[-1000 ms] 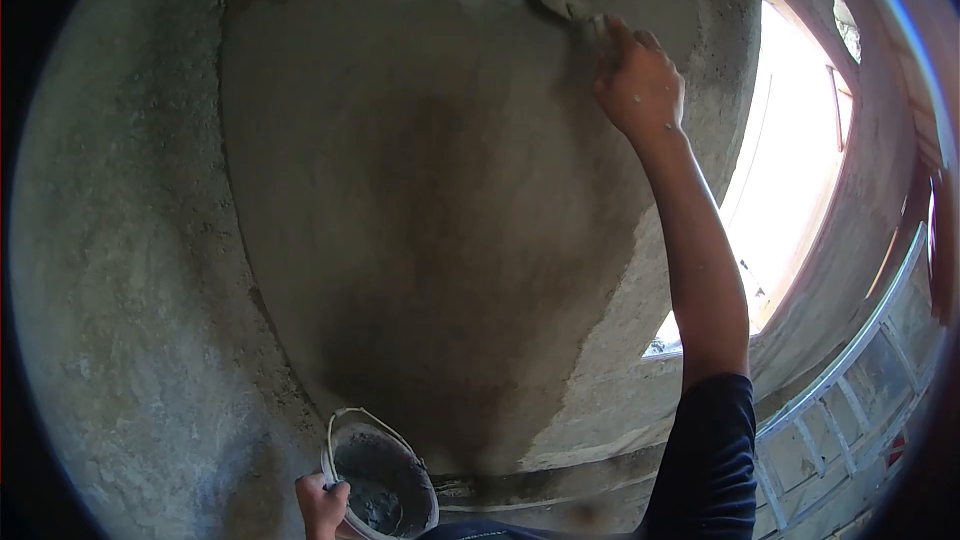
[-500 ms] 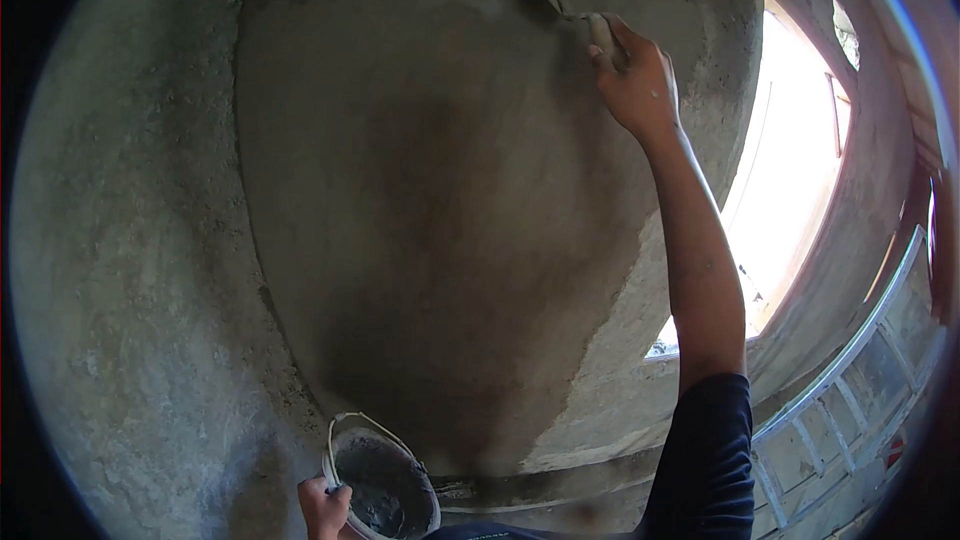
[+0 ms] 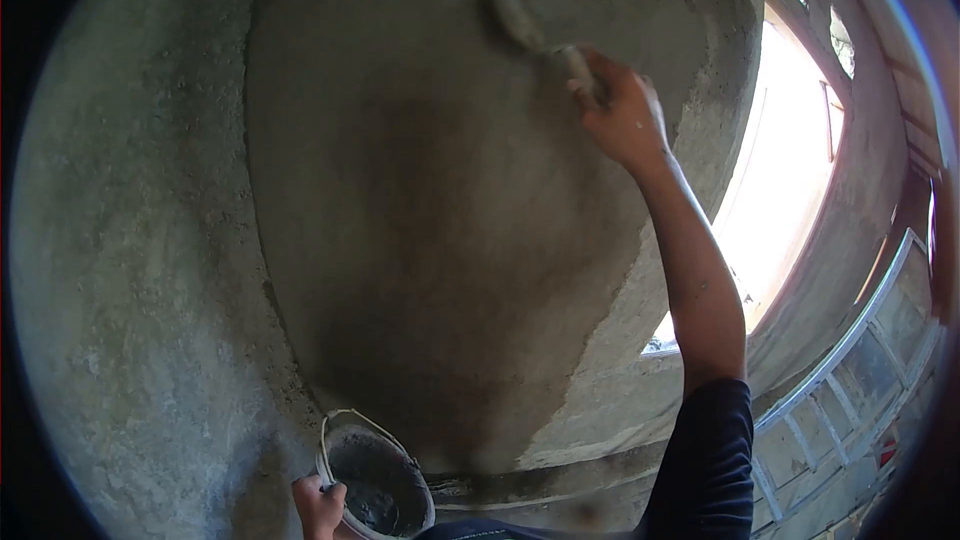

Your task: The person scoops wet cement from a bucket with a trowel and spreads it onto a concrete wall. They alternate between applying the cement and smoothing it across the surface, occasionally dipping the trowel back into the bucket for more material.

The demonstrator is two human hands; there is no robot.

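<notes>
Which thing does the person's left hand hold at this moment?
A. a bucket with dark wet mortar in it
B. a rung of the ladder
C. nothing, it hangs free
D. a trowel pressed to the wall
A: the left hand grips the rim of the bucket, which holds dark mortar, low in the view, while the right hand holds the trowel up against the plastered wall.

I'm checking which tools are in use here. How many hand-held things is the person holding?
2. A trowel in the right hand, raised against the plastered wall; and a bucket of dark mortar gripped at its rim by the left hand at the bottom edge.
</notes>
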